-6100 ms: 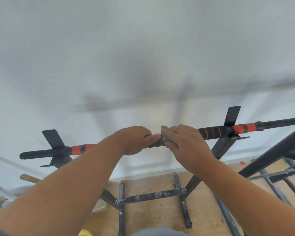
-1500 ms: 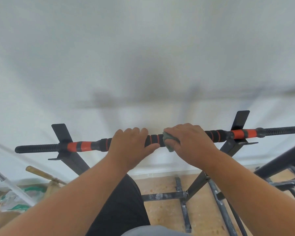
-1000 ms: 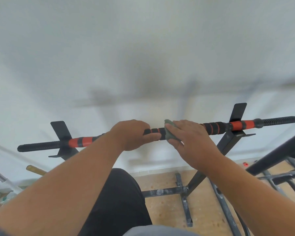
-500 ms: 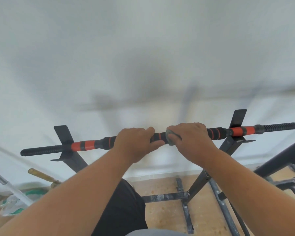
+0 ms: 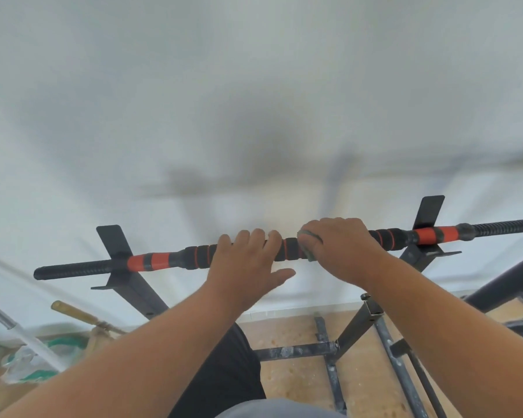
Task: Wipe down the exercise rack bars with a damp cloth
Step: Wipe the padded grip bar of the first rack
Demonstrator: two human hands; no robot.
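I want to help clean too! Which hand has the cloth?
The right hand grips the green cloth against the bar. The left hand holds the bar bare.

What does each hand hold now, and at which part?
The right hand presses a green cloth around the bar near its middle. The left hand grips the bar's padding beside it.

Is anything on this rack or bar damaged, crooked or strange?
Nothing is plainly broken. The floor crossbar of the rack has pale scuffs or worn paint. The bar sits in both brackets; its tilt may be the wide lens.
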